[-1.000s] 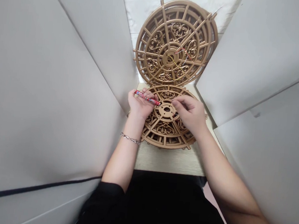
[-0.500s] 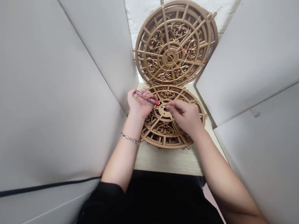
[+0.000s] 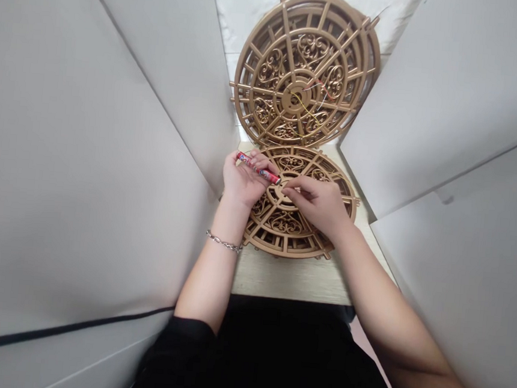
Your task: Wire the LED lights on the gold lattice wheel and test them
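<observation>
Two red batteries [image 3: 258,168] lie end to end across the palm of my left hand [image 3: 245,184], with the fingers curled behind them. A thin wire shows at the left end of the batteries. My right hand [image 3: 323,204] is closed in a pinch beside their right end, on what looks like a thin wire, mostly hidden by the fingertips. Beneath both hands lies a round gold openwork panel [image 3: 283,244] with scrollwork and a ringed centre. My hands partly cover its left and right sides.
Behind it, more round gold panels [image 3: 314,51] lean against a white brick-pattern wall [image 3: 238,11]. Yellow, red and white wires hang at their centre. Pale panels rise close on the left [image 3: 163,47] and right [image 3: 395,127]. The lower panel rests on a light wood surface [image 3: 291,281].
The batteries and my left hand have shifted slightly to the right. My right fingertips have moved a little left, nearer the battery end. The view has shifted slightly.
</observation>
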### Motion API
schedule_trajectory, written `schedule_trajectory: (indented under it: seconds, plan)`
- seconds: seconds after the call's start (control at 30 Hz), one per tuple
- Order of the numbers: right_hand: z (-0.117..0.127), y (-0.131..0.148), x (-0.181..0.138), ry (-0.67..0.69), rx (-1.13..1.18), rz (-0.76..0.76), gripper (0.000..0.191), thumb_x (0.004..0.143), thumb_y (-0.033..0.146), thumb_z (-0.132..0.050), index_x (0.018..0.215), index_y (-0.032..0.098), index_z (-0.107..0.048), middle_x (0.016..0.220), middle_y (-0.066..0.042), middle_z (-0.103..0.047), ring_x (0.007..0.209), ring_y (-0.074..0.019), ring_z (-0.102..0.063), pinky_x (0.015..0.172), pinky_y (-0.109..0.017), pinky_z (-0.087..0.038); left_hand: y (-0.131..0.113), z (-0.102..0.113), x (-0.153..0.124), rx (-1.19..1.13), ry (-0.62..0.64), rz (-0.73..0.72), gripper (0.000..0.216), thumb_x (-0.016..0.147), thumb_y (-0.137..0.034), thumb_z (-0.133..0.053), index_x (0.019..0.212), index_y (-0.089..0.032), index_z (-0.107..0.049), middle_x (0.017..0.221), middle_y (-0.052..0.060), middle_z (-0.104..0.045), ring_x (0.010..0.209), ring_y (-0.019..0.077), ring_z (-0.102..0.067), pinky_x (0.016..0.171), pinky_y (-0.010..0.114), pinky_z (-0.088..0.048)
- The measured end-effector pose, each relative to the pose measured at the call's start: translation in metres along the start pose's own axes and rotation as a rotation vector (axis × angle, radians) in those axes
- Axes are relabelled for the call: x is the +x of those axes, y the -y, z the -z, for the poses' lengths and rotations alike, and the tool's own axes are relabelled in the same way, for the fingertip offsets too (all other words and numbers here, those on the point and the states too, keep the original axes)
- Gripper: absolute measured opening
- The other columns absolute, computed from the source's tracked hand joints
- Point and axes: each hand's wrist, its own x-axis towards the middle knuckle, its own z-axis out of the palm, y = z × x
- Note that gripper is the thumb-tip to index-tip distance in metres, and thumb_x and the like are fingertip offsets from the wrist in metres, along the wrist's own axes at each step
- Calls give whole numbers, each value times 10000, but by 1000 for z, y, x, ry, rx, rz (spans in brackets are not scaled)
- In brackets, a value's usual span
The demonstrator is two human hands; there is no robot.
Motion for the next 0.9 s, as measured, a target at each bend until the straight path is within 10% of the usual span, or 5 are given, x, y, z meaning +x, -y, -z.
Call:
schedule_trajectory:
  seconds: [0.9]
  plan:
    - [-3,-4,0,-15,-70,44,192,784,384,-523,786,225,-632,647,18,-632,543,-104,-526,540,-219,-356,1,0,-3,83,92,116,259,813,-336,-343,609,-175,-345,477,-52,-319,398,40,-369,525,209,-421]
